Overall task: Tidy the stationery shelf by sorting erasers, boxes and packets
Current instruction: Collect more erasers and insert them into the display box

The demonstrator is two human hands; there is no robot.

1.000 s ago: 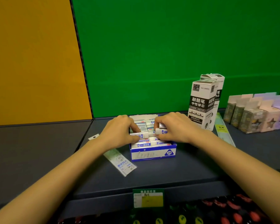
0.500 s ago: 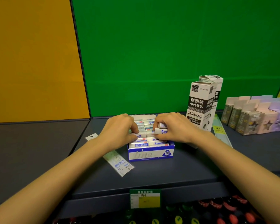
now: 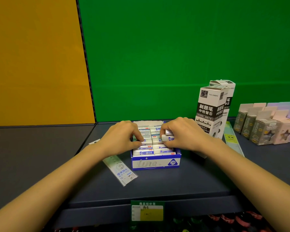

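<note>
Erasers (image 3: 146, 152) sit packed in the blue box (image 3: 156, 162) mid-shelf; your right hand (image 3: 182, 133) pinches one eraser, your left hand (image 3: 122, 136) pinches another. Seat each flat, aligned with its row.

The scene is backed by a green wall panel (image 3: 182, 56), with an orange wall panel (image 3: 33, 61) set to its left and a dark vertical strip (image 3: 85, 61) between them. A dark grey shelf (image 3: 157, 186) is seen below, evenly lit, a price label (image 3: 147, 210) fixed on its front edge
</note>
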